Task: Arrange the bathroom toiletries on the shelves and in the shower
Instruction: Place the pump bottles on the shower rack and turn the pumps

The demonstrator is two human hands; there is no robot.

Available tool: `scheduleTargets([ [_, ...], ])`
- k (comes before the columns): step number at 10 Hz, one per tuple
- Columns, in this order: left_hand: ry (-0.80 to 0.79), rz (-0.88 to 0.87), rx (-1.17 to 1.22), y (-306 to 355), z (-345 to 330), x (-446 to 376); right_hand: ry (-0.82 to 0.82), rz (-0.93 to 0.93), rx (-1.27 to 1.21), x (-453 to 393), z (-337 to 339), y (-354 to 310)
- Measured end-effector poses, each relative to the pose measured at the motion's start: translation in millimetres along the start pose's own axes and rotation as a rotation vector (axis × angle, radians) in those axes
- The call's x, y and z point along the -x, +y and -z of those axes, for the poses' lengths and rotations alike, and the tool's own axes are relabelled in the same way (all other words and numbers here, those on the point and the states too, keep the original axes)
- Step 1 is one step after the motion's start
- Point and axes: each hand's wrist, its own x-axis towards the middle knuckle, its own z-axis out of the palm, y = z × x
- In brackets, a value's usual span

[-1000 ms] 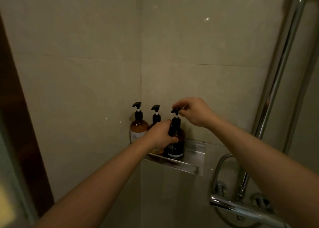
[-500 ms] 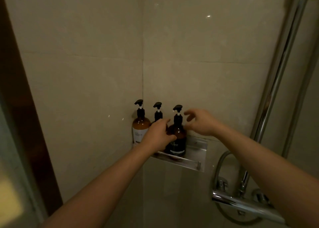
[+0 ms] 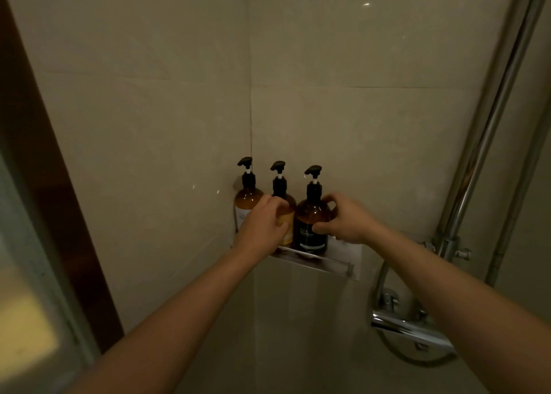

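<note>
Left hand curled round middle pump bottle, right hand gripping dark pump bottle beside it, both bottles upright on corner shelf.

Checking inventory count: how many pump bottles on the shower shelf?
3, in a row on the corner shelf: left bottle in the corner, middle bottle behind the left hand, right bottle gripped by the right hand. None seem hidden.
</note>
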Motion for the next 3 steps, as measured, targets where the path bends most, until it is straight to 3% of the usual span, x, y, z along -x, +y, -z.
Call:
scheduleTargets([
  [3,-0.027,0.005,0.034,1.5,-1.7,-1.5,0.007,-0.003,-0.006,-1.8,-1.5,2.6],
])
